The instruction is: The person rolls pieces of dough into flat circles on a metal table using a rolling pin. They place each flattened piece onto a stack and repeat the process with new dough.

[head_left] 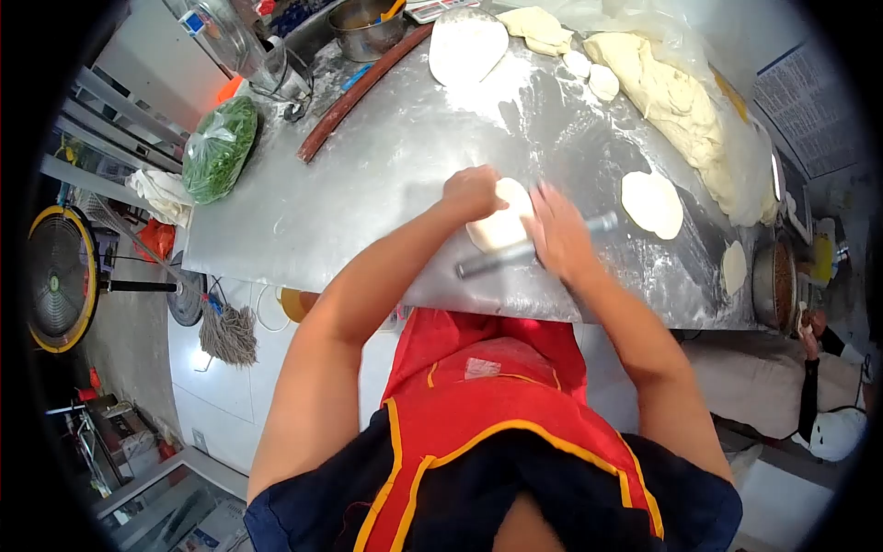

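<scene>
My left hand (pixel 474 193) is closed at the upper left edge of a flat dough round (pixel 506 221), fingers curled on the dough. Slanting across the near edge of that round is a short grey rolling pin (pixel 487 261), and part of it is hidden under my right hand (pixel 559 230). That hand is slightly blurred, with its palm on the pin and its fingers stretched forward beside the dough. To the right lies another flattened dough round (pixel 652 204), apart from both hands. A smaller piece of dough (pixel 734 268) rests near the table's right end.
On the floured metal table (pixel 368 212) lie a long reddish-brown stick (pixel 363 92), a bag of greens (pixel 219 150), a big dough mass (pixel 667 101) and a floury white round (pixel 467 46). A steel pot (pixel 366 29) stands behind. Another person's hand (pixel 811 331) is beside a filling bowl (pixel 775 283).
</scene>
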{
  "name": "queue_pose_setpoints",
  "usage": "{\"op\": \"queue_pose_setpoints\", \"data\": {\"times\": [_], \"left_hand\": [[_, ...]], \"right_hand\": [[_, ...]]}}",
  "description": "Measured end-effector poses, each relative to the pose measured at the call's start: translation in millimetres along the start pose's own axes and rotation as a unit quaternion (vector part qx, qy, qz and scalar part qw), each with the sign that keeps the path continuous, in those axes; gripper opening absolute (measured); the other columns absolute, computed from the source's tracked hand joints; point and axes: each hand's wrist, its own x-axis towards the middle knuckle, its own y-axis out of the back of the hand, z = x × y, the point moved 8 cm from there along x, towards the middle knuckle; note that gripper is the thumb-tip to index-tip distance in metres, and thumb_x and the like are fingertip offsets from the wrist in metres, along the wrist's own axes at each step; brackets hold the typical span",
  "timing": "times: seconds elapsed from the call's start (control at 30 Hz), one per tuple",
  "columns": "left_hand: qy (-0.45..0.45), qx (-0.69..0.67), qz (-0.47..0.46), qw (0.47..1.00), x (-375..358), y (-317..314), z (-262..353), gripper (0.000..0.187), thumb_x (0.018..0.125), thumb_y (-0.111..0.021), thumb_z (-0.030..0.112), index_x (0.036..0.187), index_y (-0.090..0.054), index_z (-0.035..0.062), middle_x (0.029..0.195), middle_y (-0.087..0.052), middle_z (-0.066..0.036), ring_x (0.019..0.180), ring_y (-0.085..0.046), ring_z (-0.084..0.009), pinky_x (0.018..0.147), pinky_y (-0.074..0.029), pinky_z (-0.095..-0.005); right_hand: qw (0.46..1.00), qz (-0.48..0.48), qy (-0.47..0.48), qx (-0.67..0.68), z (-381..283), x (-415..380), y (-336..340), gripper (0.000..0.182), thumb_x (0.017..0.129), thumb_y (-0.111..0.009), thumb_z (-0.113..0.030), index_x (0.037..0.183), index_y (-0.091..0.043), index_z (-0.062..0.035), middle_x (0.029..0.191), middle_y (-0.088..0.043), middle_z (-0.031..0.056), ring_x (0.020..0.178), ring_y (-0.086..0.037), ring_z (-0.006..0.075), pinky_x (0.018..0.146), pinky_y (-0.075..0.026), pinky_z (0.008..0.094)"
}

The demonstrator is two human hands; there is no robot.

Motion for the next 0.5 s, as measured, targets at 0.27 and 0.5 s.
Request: {"op": "queue_pose_setpoints", "data": {"times": [0.27, 0.5], "left_hand": [[-0.059, -0.112, -0.028, 0.992, -10.1, -4.9, 6.1, 0.052, 0.076, -0.078, 0.033, 0.112, -0.066, -0.0024, 0.103, -0.068, -0.023, 0.098, -0.066, -0.0357, 0.086, -0.05, -0.0428], [-0.003, -0.062, -0.013, 0.998, -11.3, 2.4, -9.5, 0.053, 0.077, -0.077, 0.029, 0.117, -0.064, -0.0027, 0.113, -0.067, -0.021, 0.101, -0.066, -0.0327, 0.087, -0.051, -0.0407]], "right_hand": [[0.997, 0.008, -0.075, 0.011, 16.0, 32.2, -14.4, 0.048, 0.098, -0.049, -0.033, 0.128, -0.053, 0.0048, 0.135, -0.054, 0.0237, 0.125, -0.05, 0.0376, 0.104, -0.039, 0.047], [0.999, -0.043, -0.012, 0.007, 0.0, -7.1, -2.7, 0.051, 0.098, -0.048, -0.033, 0.132, -0.05, 0.0046, 0.138, -0.051, 0.0246, 0.127, -0.049, 0.038, 0.106, -0.037, 0.0484]]}}
